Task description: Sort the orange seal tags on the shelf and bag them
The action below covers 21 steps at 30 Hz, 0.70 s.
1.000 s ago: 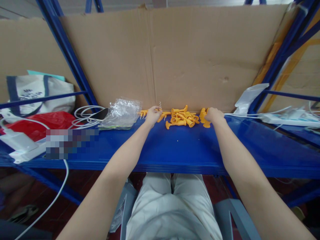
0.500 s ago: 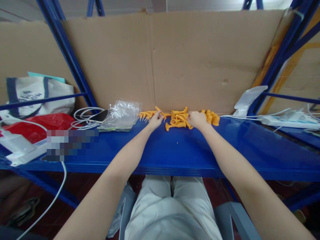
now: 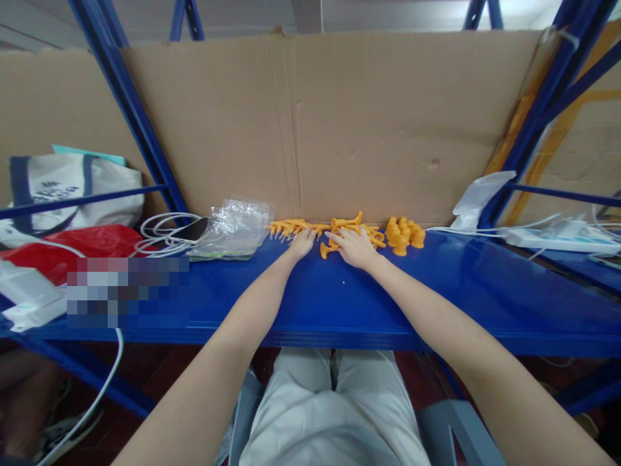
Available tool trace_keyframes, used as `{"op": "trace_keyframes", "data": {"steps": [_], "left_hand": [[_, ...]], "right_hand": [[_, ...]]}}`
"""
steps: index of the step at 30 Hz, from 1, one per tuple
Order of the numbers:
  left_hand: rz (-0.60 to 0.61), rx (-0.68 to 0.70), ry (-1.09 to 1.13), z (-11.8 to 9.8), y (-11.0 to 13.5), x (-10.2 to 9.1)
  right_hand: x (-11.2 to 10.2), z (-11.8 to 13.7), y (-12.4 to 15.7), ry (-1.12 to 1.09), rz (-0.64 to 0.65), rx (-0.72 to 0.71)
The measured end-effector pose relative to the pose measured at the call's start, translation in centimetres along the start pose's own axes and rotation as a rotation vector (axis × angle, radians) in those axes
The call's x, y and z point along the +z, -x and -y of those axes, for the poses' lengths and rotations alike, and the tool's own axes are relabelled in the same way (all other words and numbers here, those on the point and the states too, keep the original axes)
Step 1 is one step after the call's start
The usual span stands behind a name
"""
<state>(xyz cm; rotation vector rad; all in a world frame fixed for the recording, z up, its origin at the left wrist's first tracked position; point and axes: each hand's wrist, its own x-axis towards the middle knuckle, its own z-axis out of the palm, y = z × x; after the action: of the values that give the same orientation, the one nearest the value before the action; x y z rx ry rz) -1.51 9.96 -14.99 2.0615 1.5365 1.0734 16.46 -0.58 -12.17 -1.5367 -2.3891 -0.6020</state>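
Note:
Small orange plastic parts lie along the back of a blue metal shelf (image 3: 369,298), against a cardboard sheet. A loose pile of orange parts (image 3: 359,230) sits in the middle. My right hand (image 3: 354,247) rests on it with fingers stretched toward the pieces. My left hand (image 3: 301,243) is curled beside it, touching a row of orange parts with small springs (image 3: 288,227). What its fingers hold, if anything, is hidden. A group of upright orange parts (image 3: 405,234) stands to the right, apart from both hands.
A crumpled clear plastic bag (image 3: 235,226), a phone (image 3: 193,228) and coiled white cable (image 3: 158,234) lie left of the parts. Further left are a red bag (image 3: 72,243) and a white tote (image 3: 68,188). A white power strip (image 3: 557,241) and cables lie at right. Blue rack posts frame the shelf.
My right hand has left the right-hand group of parts and moved left onto the middle pile, its fingers opening. My left hand has stayed by the left row.

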Motion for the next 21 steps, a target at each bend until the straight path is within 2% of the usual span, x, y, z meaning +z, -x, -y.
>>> {"op": "trace_keyframes", "data": {"steps": [3,8,13,17,21], "left_hand": [[-0.008,0.044,-0.088,-0.1,0.1,-0.2],[-0.066,0.150,-0.225,-0.6,0.8,-0.9],[0.069,0.257,-0.461,-1.7,1.8,-1.4],[0.156,0.238,-0.537,-2.2,2.2,-1.2],[0.098,0.167,-0.582,-2.4,2.5,-1.3]], "right_hand": [[0.3,-0.1,-0.1,0.013,0.006,-0.060],[0.2,0.1,-0.4,0.051,0.023,-0.050],[-0.1,-0.2,-0.6,0.032,0.043,-0.013],[-0.4,-1.3,-0.5,-0.011,-0.011,0.040],[-0.1,-3.0,-0.4,-0.111,-0.156,0.120]]}}
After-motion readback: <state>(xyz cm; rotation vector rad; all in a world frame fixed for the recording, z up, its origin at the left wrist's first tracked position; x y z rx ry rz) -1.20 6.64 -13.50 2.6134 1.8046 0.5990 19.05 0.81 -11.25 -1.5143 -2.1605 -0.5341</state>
